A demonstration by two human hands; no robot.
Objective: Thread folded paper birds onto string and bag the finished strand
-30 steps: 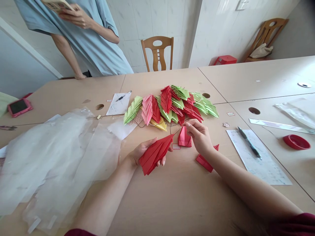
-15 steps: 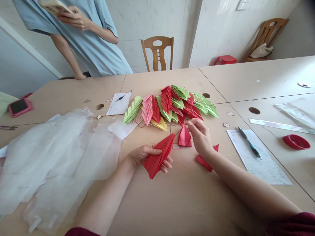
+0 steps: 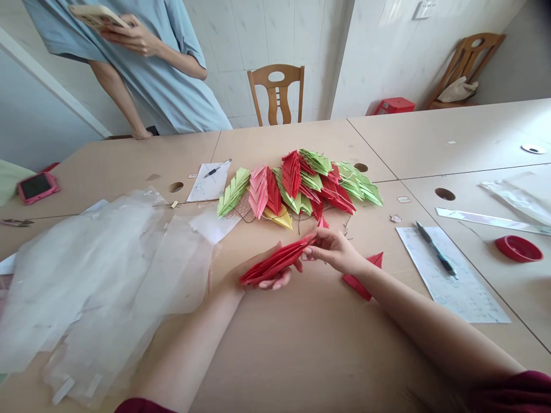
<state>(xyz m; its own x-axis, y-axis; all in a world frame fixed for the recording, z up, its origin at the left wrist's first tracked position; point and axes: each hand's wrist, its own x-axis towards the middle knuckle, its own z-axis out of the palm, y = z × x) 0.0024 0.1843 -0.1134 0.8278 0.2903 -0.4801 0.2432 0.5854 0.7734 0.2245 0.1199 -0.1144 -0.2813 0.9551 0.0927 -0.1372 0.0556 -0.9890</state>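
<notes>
A stack of folded red paper [image 3: 275,261] rests edge-up in my left hand [image 3: 279,280], whose fingers curl beneath it. My right hand [image 3: 336,250] has its thumb and fingers pinched at the stack's right tip; whether a thread is also between them cannot be made out. Behind my right fingertips, another red folded piece [image 3: 322,222] is mostly covered. A separate red folded paper [image 3: 361,282] lies under my right forearm. Beyond both hands sits a heap of pleated paper leaves, with green [image 3: 233,193], pink [image 3: 259,192], red [image 3: 291,175] and yellow [image 3: 282,218] ones, some with dark strings.
Translucent sheets [image 3: 103,269] cover the table's left side. At right lie a written sheet [image 3: 447,287], a pen [image 3: 435,249], a red tape roll [image 3: 519,248] and a clear strip [image 3: 491,219]. Across the table stands a person [image 3: 146,74] holding a phone [image 3: 97,16].
My right hand has come left and down to the tip of the red paper stack. My left hand has turned the stack from its broad face to its layered edge.
</notes>
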